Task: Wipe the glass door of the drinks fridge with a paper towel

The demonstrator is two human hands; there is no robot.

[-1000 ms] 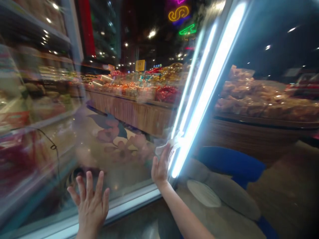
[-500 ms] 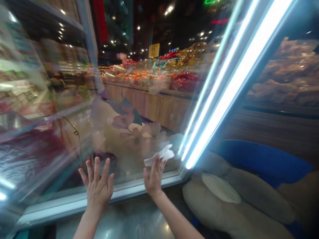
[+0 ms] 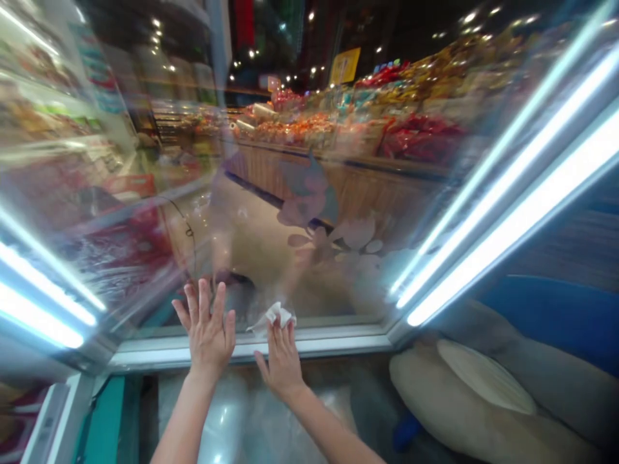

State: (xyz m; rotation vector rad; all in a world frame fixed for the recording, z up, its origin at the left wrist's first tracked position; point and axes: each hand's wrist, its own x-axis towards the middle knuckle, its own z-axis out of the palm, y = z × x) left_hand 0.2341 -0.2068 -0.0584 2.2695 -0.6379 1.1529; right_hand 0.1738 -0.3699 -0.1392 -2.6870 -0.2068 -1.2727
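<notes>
The white tissue (image 3: 280, 314) lay crumpled at the upper edge of the pale bottom rail (image 3: 338, 343) of a glass pane (image 3: 261, 290). The right hand (image 3: 282, 357) reached across that rail, its index, middle and ring fingers straight and close together over the tissue, the thumb standing apart from them. The fingertips met the tissue's near side; whether they pinched it or only pressed it flat could not be told.

The left hand (image 3: 211, 335) was farther toward the rail's left end, back of the hand showing, all its fingers spread and extended, with nothing in its grasp. Its fingertips stood above the rail, in front of the glass; whether they touched it could not be told.

Bright light tubes (image 3: 512, 229) slanted up from the rail's right end, and more bright tubes (image 3: 43, 316) slanted up from its left end. Below the rail's left end was a teal panel (image 3: 104, 419); below its right end, a grey rounded form (image 3: 435, 393), too blurred to identify. Above the rail, the pane showed a wood-fronted display counter (image 3: 360, 177) heaped with colourful goods and, higher up, a yellow sign (image 3: 345, 66).
</notes>
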